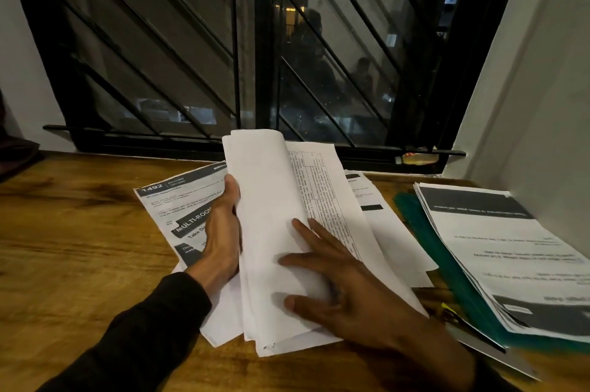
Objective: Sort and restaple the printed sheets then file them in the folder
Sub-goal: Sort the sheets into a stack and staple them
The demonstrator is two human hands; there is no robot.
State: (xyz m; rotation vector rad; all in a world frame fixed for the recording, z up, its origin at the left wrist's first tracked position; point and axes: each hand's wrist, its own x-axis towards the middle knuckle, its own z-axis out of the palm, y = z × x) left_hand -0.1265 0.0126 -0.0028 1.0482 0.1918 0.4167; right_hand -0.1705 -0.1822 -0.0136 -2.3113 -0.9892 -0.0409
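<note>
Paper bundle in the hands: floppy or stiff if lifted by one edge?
Probably floppy: the top sheets of the paper bundle already curl over at the far end. The sheets look loose and fanned near the bottom corner, so they may slide apart. The left hand grips its edge while the right hand presses flat, suggesting it needs two-handed support.

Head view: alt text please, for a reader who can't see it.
Both hands leaf through a thick white stapled paper bundle on a brown wooden desk: the left hand grips its left edge, the right hand lies flat on the pages. A teal plastic folder lies to the right.
</note>
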